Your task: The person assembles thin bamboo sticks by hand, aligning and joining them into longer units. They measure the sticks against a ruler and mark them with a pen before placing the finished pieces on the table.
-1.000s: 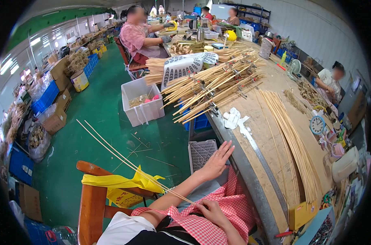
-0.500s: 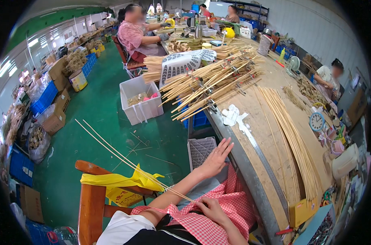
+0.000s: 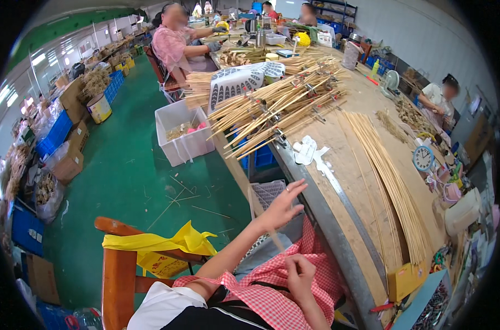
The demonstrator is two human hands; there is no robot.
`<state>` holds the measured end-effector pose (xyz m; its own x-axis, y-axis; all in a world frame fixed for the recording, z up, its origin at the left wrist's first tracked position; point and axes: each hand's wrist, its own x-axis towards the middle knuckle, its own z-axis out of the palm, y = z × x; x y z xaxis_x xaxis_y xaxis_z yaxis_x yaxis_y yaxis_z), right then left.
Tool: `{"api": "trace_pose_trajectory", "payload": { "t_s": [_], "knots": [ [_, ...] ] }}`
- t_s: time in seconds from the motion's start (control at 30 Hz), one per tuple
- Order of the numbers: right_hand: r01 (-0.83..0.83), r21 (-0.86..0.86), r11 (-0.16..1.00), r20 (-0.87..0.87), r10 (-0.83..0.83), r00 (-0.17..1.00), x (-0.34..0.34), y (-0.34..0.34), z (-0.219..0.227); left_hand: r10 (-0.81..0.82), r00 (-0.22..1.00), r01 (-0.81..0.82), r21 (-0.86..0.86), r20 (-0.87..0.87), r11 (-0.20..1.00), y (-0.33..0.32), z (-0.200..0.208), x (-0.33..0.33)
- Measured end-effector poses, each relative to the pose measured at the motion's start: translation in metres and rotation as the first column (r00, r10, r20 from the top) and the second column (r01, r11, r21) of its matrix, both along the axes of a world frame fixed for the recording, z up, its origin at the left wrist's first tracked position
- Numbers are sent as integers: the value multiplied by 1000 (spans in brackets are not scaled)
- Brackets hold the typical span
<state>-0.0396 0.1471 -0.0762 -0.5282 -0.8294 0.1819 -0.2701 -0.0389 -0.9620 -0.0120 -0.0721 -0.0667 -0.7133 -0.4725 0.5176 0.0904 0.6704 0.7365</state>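
My left hand (image 3: 282, 207) hovers with fingers spread over my lap, just short of the metal edge (image 3: 338, 231) of the workbench. My right hand (image 3: 300, 275) rests lower on the red checked apron (image 3: 272, 300), its fingers pinched together. A thin bamboo strip (image 3: 272, 236), blurred, runs between the two hands; the right hand seems to pinch its near end. On the bench to the right lies a long row of thin bamboo strips (image 3: 393, 187).
Clipped bundles of bamboo sticks (image 3: 283, 104) overhang the bench's far end above a white bin (image 3: 181, 132). A grey basket (image 3: 269, 192) sits under the bench. A wooden chair (image 3: 118, 275) with a yellow bag (image 3: 162, 245) stands left. Other people (image 3: 176, 33) work nearby.
The long thin strips that reached out left over the green floor are gone from there; a blurred strip now lies between my hands. My left hand has lifted slightly.
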Motion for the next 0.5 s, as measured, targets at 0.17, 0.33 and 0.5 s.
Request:
{"api": "trace_pose_trajectory", "payload": {
  "t_s": [0.17,0.33,0.5],
  "knots": [
    [206,-69,976,-127,-214,969,-13,4,28,-149,900,398,633,-410,664,-2,34,17],
    [239,-43,970,-131,-243,961,-22,9,27,-76,863,453,697,-500,555,9,61,28],
    [213,-6,977,-105,-213,971,-21,11,26,-19,854,442,703,-520,557,10,60,29]
  ]
}}
